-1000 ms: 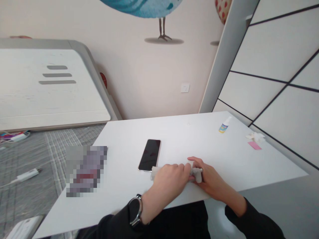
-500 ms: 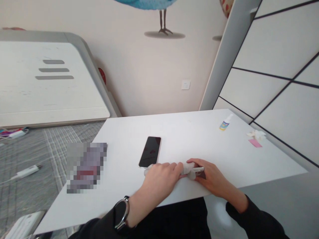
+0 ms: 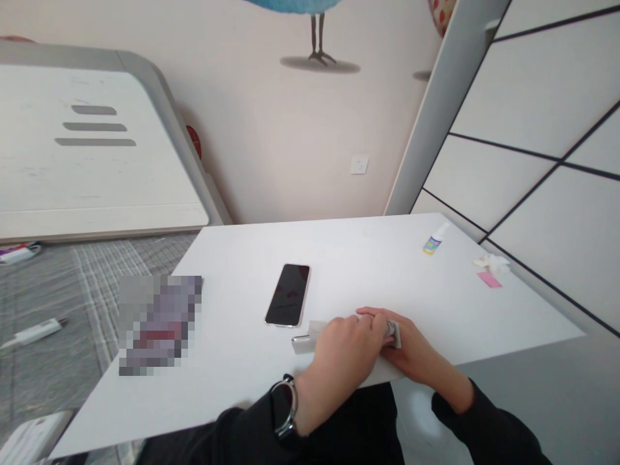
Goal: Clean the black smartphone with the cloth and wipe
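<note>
My left hand (image 3: 349, 347), with a watch on its wrist, lies over a slim whitish object with a silvery edge (image 3: 302, 344); its fingers wrap across the middle. My right hand (image 3: 407, 345) is curled round that object's right end, thumb and fingers on opposite sides. Most of the object is hidden under my hands, so its kind does not show. Just beyond my left hand a smartphone (image 3: 289, 294) lies flat on the table, its screen dark.
The white table (image 3: 232, 387) also bears a pixelated item (image 3: 162, 326) at left. At its right lie a small bottle (image 3: 433, 243), a white crumpled piece (image 3: 494, 263) and a pink slip (image 3: 489, 279). Left of the table, a white plug-ended cable (image 3: 36, 332) rests on grey fabric.
My left hand has slid right along the whitish object, closer to my right hand, baring more of the object's left end. The view has shifted slightly.
</note>
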A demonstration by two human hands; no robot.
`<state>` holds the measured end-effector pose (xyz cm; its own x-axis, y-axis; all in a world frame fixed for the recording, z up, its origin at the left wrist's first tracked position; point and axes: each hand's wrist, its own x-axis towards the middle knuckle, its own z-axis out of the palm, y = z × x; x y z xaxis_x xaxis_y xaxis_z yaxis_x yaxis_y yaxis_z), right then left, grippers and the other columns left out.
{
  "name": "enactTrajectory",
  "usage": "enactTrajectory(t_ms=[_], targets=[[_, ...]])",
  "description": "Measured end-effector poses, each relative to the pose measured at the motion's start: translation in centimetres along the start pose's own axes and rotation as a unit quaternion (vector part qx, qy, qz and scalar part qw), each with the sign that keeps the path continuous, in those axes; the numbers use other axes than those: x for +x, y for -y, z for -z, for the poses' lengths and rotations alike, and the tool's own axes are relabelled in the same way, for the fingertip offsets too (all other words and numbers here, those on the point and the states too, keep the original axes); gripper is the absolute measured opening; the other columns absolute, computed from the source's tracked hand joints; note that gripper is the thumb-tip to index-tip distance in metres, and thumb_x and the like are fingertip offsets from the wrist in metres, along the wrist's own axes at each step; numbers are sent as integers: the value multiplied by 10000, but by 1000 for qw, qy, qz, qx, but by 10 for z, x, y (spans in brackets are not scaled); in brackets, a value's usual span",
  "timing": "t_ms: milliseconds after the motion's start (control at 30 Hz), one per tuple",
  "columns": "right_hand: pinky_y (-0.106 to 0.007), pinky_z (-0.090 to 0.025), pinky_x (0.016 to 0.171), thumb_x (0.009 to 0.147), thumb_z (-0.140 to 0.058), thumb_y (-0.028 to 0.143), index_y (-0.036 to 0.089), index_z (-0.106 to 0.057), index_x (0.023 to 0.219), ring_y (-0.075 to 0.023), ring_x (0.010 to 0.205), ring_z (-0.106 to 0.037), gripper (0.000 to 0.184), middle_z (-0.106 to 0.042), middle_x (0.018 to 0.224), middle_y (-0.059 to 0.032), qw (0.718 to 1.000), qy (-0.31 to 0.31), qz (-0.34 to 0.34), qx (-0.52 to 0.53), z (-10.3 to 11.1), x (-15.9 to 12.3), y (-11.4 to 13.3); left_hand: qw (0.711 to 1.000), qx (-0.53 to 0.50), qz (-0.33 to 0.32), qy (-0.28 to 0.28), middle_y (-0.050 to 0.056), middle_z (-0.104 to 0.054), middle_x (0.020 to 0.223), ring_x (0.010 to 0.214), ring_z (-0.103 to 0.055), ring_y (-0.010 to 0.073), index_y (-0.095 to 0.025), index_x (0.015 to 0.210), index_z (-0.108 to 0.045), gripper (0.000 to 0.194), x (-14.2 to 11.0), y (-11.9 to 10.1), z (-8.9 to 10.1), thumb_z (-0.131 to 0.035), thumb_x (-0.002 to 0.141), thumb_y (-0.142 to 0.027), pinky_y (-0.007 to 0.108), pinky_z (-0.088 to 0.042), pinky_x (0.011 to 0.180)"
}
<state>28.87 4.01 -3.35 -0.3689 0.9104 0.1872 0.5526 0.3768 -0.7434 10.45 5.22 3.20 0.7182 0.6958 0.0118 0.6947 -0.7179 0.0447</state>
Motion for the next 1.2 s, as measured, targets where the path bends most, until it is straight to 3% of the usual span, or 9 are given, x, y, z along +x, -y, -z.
enactTrajectory(t_ms=[133,333,500,667,733,833,933,1033,1200], targets=[[-384,-527,846,965,-620,233,251,-722,1139,-249,939,-671,202,-711,1009,-49,1000,24,0,-19,2,3,8,1000,-2,10,18,32,-766,934,821,-782,237,-209,1168,-631,219,-24,20,7,-536,1090,-390,313,-583,647],[-382,-505,908,990,-672,268,282,-698,1251,-243,988,-662,263,-701,1067,-39,999,36,-5,-23,4,5,16,998,13,38,45,43,-754,855,777,-778,262,-190,1069,-656,193,-52,44,14,-547,1085,-348,315,-549,593],[-403,-518,952,967,-634,222,255,-657,1275,-255,1052,-664,310,-718,1131,-67,999,35,3,-15,1,5,11,999,-6,23,43,55,-779,914,802,-788,291,-182,1166,-648,233,-31,28,11,-599,1056,-382,354,-566,590],[-380,-547,848,913,-590,200,226,-609,1010,-242,927,-667,102,-699,1002,-65,1000,3,-2,-7,-3,-1,1,999,-42,4,22,69,-781,1067,907,-792,266,-172,1181,-622,245,-3,-3,6,-523,1095,-378,350,-591,658],[-342,-538,760,931,-563,200,236,-557,938,-215,841,-650,37,-672,927,-40,1000,-6,-11,-7,-3,-2,1,999,-50,3,19,56,-785,1056,903,-793,268,-182,1170,-623,270,0,-4,8,-493,1103,-409,356,-587,656],[-332,-506,737,955,-587,228,236,-554,859,-209,813,-617,102,-637,880,-28,1000,1,-8,-22,-2,-1,5,999,-49,1,23,25,-795,1024,877,-797,270,-224,1191,-623,252,-7,7,12,-482,1107,-415,357,-570,638],[-364,-500,824,960,-620,222,233,-666,995,-236,907,-626,59,-659,966,-47,999,17,-4,-36,0,1,9,999,-35,12,33,8,-796,952,833,-797,281,-246,1171,-638,207,-22,26,16,-541,1084,-407,348,-540,595],[-379,-507,883,983,-639,239,263,-679,1217,-245,971,-652,238,-687,1042,-48,999,32,-10,-36,2,3,12,999,-18,22,42,11,-792,911,804,-795,282,-232,1090,-656,188,-36,42,19,-579,1066,-401,325,-506,562],[-402,-512,946,976,-654,226,258,-641,1287,-261,1064,-665,313,-707,1153,-59,999,37,-19,-30,2,5,15,998,0,29,47,40,-795,902,791,-791,286,-205,1089,-660,182,-37,45,18,-648,1032,-378,312,-505,564]])
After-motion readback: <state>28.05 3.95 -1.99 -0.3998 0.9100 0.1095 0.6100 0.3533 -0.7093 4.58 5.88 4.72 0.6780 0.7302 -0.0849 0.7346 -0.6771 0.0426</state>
